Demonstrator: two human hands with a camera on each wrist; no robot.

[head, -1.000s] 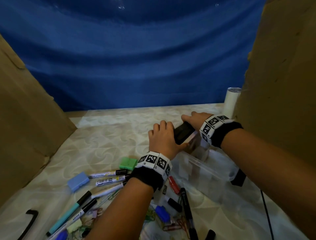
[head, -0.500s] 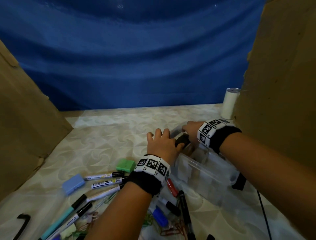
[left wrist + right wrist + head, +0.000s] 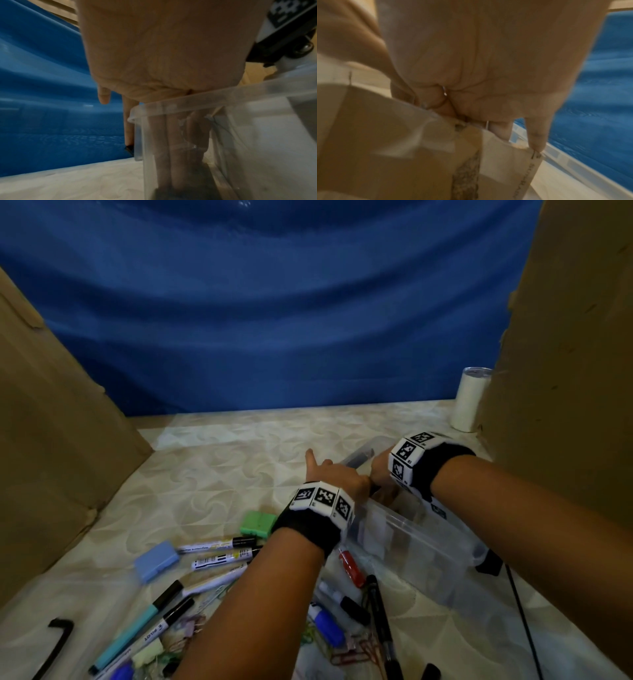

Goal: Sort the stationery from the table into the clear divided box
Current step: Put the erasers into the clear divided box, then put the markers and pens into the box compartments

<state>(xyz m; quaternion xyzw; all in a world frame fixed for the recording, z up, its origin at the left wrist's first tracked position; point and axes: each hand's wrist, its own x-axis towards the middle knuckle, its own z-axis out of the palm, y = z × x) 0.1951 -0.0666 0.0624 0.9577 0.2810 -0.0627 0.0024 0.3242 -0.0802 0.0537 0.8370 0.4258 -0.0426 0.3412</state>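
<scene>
Stationery is spread over the table from 9 o'clock round to 6 o'clock of the left hand. Farthest left a blue eraser lies flat; just right of it three white markers lie side by side, with a teal pen at their 7 o'clock. A green eraser sits just beside the left wristband. Paper clips, a red marker and a black pen lie below the forearm, at about 6 o'clock.

The left hand is at the far end of the box. From the wrist view its fingers are seen through the clear wall, straight and reaching down inside onto a dark item at the bottom; the index finger is raised outside. Whether the item is pinched cannot be told. The right hand, at 3 o'clock of the left, is bent over the same end; its view is blurred and its grasp cannot be told.

Pens and markers are judged light, stiff and smooth, likely to roll, so best pinched at mid-barrel. Erasers are judged light, slightly soft and grippy, best taken by their long sides. Clips are judged tangled and are better scooped than picked singly. The box looks thin and light, so it may slide when pressed and is best steadied by its rim.
</scene>
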